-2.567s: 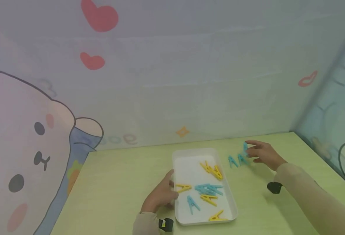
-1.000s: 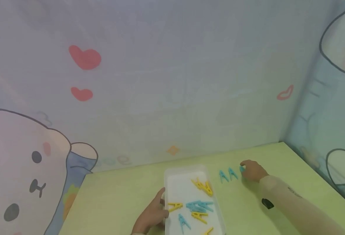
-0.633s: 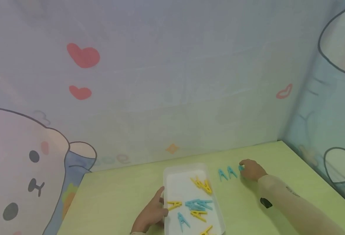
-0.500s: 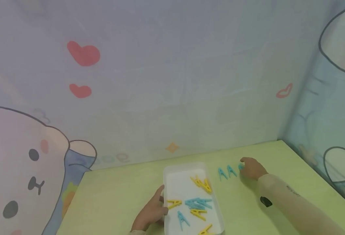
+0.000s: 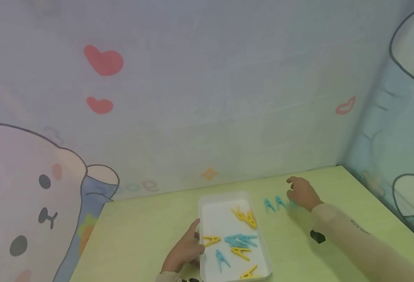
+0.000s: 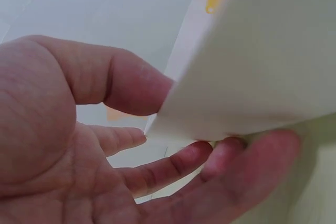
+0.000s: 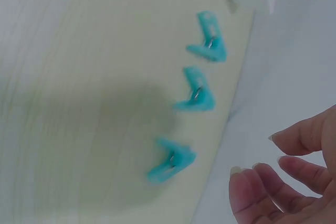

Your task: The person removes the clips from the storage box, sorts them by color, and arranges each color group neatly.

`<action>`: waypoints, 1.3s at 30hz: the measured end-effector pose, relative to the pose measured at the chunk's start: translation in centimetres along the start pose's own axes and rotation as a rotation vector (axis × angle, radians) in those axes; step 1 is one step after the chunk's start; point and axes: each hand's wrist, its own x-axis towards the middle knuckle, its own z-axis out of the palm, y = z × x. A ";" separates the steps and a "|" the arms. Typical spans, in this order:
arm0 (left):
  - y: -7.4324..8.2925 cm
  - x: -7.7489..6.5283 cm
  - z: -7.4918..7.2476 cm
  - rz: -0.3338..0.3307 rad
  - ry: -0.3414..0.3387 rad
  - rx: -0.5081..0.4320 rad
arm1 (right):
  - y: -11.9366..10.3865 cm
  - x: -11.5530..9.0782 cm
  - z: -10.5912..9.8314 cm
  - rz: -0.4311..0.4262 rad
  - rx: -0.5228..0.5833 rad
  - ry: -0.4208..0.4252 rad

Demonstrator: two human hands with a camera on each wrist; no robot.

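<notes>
My left hand (image 5: 184, 248) holds the left side of a white tray (image 5: 224, 194). In the left wrist view the thumb lies on the tray's (image 6: 252, 61) edge and the other fingers are against its lower side. Yellow clothespins (image 5: 251, 220) and blue clothespins (image 5: 222, 259) lie inside the tray. My right hand (image 5: 303, 194) hovers above the table, right of the tray, its fingers relaxed and holding nothing. Below it a blue clothespin (image 7: 171, 160) rests on the table, partly hidden in the head view. Two more, a middle one (image 7: 198, 92) and a far one (image 7: 210, 39), complete a row.
The pale green table (image 5: 140, 231) meets a printed cloth backdrop (image 5: 228, 98) at its back edge. Another cloth panel (image 5: 397, 149) hangs along the right side. A cartoon animal (image 5: 31, 188) is printed at the left.
My right hand has let go of the third blue clothespin beside the other two and lifted slightly off it. The left hand stays at the tray. The head view has shifted a little.
</notes>
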 end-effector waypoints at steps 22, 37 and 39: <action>1.7 -1.0 -0.2 -0.124 0.040 -0.170 | -12.3 -6.1 8.0 -0.188 -0.050 -0.301; 1.8 -1.3 -0.4 -0.166 0.000 -0.146 | -12.7 -6.9 9.6 -0.476 -0.389 -0.324; 1.8 -1.4 -0.5 -0.172 -0.012 -0.148 | -12.8 -6.9 9.6 -0.484 -0.399 -0.321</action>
